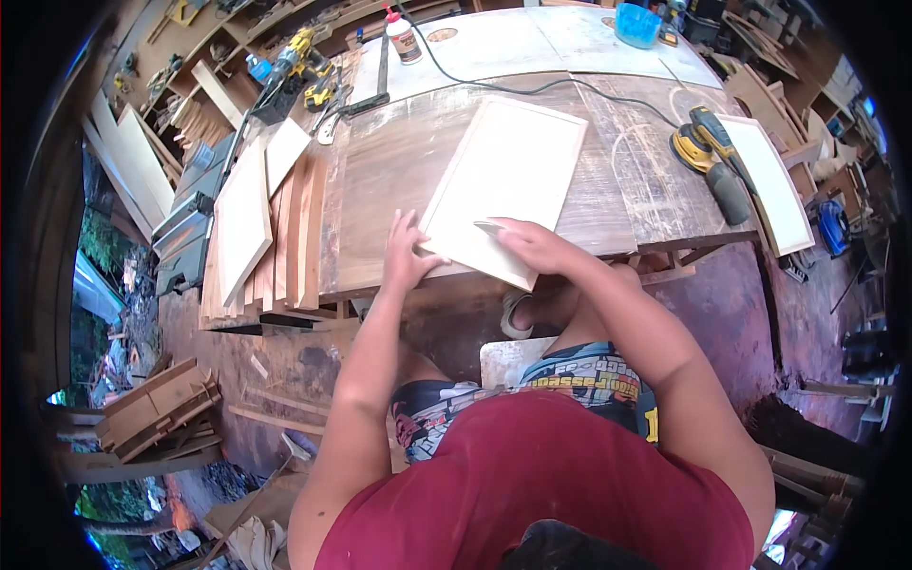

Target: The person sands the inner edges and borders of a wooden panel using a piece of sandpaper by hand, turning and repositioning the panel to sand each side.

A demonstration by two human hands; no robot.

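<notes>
A pale framed wooden panel lies flat and slanted on the workbench, its near corner at the front edge. My left hand rests at the panel's near left corner, thumb and fingers spread apart against its edge. On the panel's near part is my right hand, its fingers pressed together over a small thin sheet that looks like sandpaper. Most of that sheet is hidden beneath the fingers.
A yellow-and-black sander and another pale panel lie to the right. At left are stacked boards and a panel. A glue bottle, a drill, a blue container and a cable lie farther back.
</notes>
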